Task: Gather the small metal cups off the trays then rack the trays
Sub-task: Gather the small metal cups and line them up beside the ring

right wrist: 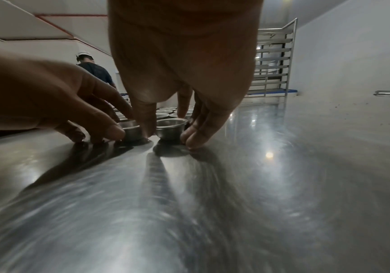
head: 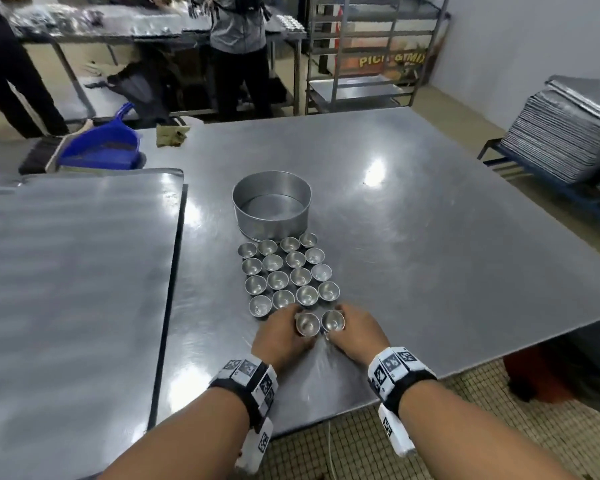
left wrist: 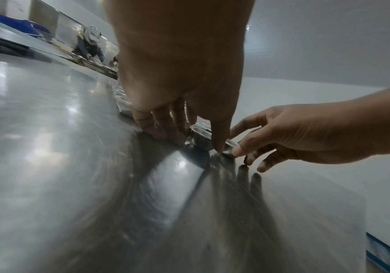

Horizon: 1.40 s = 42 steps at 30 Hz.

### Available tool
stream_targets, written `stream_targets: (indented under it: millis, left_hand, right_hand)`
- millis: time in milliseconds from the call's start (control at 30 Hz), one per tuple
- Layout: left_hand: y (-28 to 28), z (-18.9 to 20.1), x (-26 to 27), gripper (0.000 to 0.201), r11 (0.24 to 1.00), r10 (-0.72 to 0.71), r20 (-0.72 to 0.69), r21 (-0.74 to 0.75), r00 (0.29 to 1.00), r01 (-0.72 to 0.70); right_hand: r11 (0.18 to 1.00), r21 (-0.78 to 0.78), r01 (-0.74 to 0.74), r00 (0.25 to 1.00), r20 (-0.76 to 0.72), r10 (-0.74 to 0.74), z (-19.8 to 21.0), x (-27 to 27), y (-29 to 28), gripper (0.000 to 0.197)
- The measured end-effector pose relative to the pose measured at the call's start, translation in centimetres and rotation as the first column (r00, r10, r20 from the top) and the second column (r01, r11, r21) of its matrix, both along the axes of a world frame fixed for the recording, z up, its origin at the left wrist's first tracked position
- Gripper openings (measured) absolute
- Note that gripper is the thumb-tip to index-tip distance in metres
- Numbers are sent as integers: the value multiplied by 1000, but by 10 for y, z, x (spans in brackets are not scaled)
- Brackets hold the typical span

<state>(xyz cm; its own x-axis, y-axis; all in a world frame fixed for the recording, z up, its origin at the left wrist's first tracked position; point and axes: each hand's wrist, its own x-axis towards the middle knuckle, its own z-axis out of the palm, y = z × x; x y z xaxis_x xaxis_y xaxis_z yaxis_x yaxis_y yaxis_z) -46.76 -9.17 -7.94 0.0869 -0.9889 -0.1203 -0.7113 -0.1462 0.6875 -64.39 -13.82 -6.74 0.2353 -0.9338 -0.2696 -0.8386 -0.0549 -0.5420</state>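
Several small metal cups (head: 288, 271) stand in rows on the steel table (head: 430, 254), in front of a round metal tin (head: 271, 202). At the near end of the rows, my left hand (head: 283, 336) pinches one cup (head: 307, 323) between thumb and fingers. Beside it, my right hand (head: 357, 332) pinches the neighbouring cup (head: 333, 321). Both cups sit upright on the table. In the right wrist view, the right hand's fingers (right wrist: 198, 133) wrap its cup (right wrist: 170, 127), and the left hand (right wrist: 49, 96) holds its cup (right wrist: 132, 131). A large flat tray (head: 77, 271) lies at the left.
A blue dustpan (head: 101, 143) lies at the far left of the table. A stack of trays (head: 568, 133) stands on a low cart at the right. A tray rack (head: 371, 53) is behind the table, and people (head: 239, 46) stand at another bench.
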Motion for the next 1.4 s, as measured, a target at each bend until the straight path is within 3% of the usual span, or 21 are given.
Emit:
stream_targets:
  millis: [133, 333, 500, 700, 1400]
  left_hand:
    - [3, 0, -9, 32, 995, 100, -39, 9, 994, -99]
    - [3, -2, -18, 49, 985, 171, -12, -5, 985, -171]
    - [6, 1, -24, 53, 982, 185, -34, -27, 982, -186]
    - [6, 2, -27, 45, 984, 173, -42, -38, 984, -174]
    - [4, 4, -28, 48, 986, 164, -45, 0, 985, -165]
  right_hand:
    - [999, -29, -27, 998, 52, 29, -3, -9, -7, 35]
    - [997, -45, -67, 994, 80, 70, -8, -18, -17, 36]
    - [998, -29, -52, 993, 104, 55, -11, -22, -22, 46]
    - [997, -51, -62, 992, 106, 68, -13, -24, -24, 44]
    - [995, -66, -81, 982, 168, 91, -15, -26, -27, 40]
